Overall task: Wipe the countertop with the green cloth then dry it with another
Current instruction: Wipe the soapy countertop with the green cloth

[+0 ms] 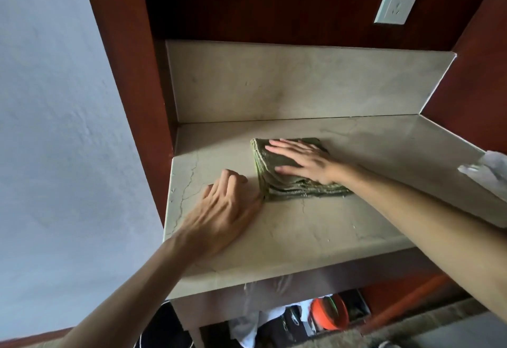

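Where the right hand (304, 162) lies flat, palm down and fingers spread, it presses on the green cloth (290, 172) without gripping it. The cloth is folded into a thick rectangular pad; stacked layers and pale stitched hems show along its left and near edges, and the weave looks coarse, like terry. It sits near the middle of the countertop (301, 227), apart from the back wall. The left hand (225, 207) rests on the bare counter just beside the cloth's near left corner, fingers loosely curled and holding nothing; whether its thumb touches the cloth cannot be told. The countertop is a smooth beige stone slab with faint dark veins and a hairline crack near its left edge. A backsplash (301, 84) of the same stone rises behind it and continues along the right side. Dark reddish wood panels (129, 59) frame the recess, and a white socket (397, 1) is set in the back panel. A white cloth (488, 172), crumpled, lies at the counter's far right, partly out of frame.
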